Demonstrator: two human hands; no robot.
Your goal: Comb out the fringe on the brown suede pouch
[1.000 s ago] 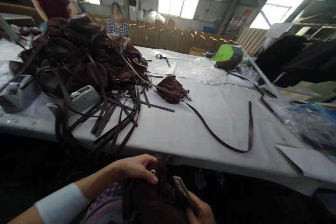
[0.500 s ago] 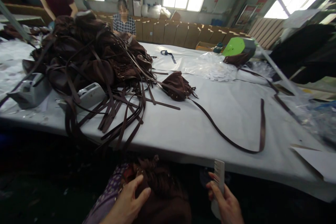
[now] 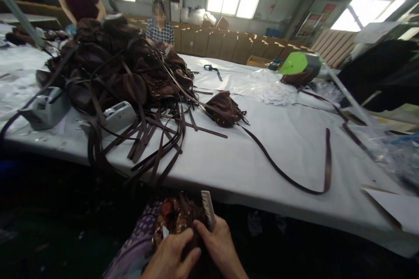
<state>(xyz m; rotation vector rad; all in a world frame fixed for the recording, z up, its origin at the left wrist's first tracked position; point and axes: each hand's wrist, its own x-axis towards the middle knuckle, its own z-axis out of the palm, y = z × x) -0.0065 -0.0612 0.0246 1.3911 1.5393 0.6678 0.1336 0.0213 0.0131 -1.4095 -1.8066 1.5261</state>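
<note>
At the bottom of the view my right hand [image 3: 220, 247] grips a pale comb [image 3: 208, 209], its teeth against the fringe of a dark brown suede bag [image 3: 183, 222] lying in my lap. My left hand [image 3: 172, 256] lies on that bag with fingers pressed down, holding it in place. Both hands sit below the near edge of the white table [image 3: 229, 165]. A single brown fringed bag [image 3: 224, 108] rests mid-table with a long strap [image 3: 294, 174] trailing right.
A large heap of brown bags and straps [image 3: 121, 74] covers the table's left, with two grey tape dispensers [image 3: 118, 115] beside it. Clear plastic bags [image 3: 268, 87] and a green object [image 3: 296, 63] lie farther back. Two people stand or sit beyond the heap. Cardboard boxes line the back.
My right hand has brought the comb in from the right onto the bag's fringe. My left hand has shifted on the bag to meet it.
</note>
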